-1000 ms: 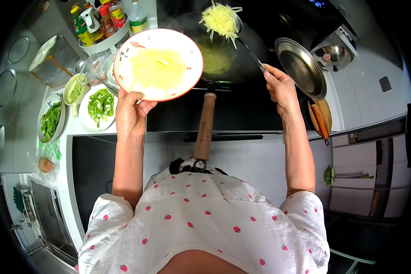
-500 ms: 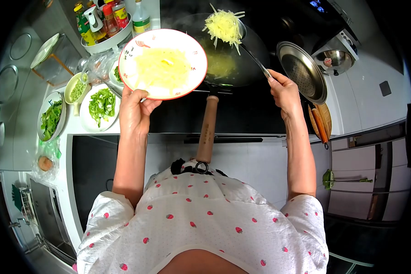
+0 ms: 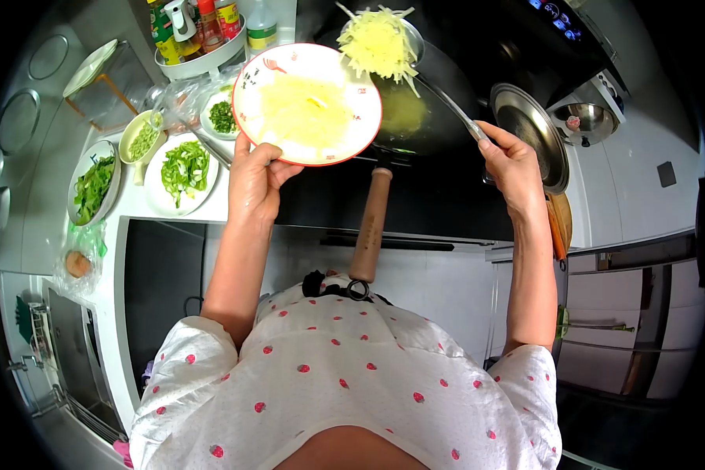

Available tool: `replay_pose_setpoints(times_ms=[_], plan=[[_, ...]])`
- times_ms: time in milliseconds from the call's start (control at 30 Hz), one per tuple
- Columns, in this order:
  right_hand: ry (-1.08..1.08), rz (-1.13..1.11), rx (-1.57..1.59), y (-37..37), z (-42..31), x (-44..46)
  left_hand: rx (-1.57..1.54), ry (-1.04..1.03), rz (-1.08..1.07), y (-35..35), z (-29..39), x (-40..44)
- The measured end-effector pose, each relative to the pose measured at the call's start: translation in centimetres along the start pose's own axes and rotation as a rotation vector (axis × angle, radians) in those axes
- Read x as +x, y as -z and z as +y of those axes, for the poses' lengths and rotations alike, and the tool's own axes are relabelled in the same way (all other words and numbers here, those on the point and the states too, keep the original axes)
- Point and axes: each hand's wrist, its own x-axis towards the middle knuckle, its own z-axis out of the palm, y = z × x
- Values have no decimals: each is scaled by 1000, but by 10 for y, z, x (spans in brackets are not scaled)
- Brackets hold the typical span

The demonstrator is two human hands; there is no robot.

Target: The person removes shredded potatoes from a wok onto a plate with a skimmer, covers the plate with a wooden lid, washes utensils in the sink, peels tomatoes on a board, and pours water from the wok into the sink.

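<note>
My left hand [image 3: 257, 184] grips the near edge of a white plate [image 3: 247, 98] with a red rim, thumb on top. Pale yellow shreds lie across the plate's middle. Closed around a metal handle, my right hand [image 3: 513, 168] holds a ladle [image 3: 450, 104] level with the plate's far right side. A heap of pale yellow shreds [image 3: 377, 43], like shredded potato, fills the ladle and hides most of its bowl. Beneath both is a dark wok [image 3: 444, 74] with some yellowish food inside. Its wooden handle [image 3: 370, 227] points toward my body.
Left on the counter stand a plate of sliced green pepper [image 3: 184, 171], a bowl of chopped greens [image 3: 141, 142], a dish of leafy greens [image 3: 94, 186] and a bottle tray [image 3: 204, 64]. Right of the wok lie a metal lid [image 3: 533, 137] and a steel bowl [image 3: 586, 121].
The view has shifted slightly, so most things sit a little further right. The heaped ladle is now closer to the plate, nearly meeting its far right rim. Both grips are unchanged.
</note>
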Motion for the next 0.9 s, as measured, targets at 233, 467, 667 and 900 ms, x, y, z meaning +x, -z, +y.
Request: replay_pose_setpoints(times_ms=[233, 467, 667, 900], plan=[[279, -69, -273, -16, -30, -16, -5, 11, -40, -7, 0, 5], [562, 167, -707, -14, -43, -21, 5, 30, -13, -7, 1, 5], [713, 275, -829, -10, -45, -24, -36, 47, -1, -7, -1, 8], [490, 253, -560, 12, -20, 3, -40, 23, 12, -1, -4, 12]])
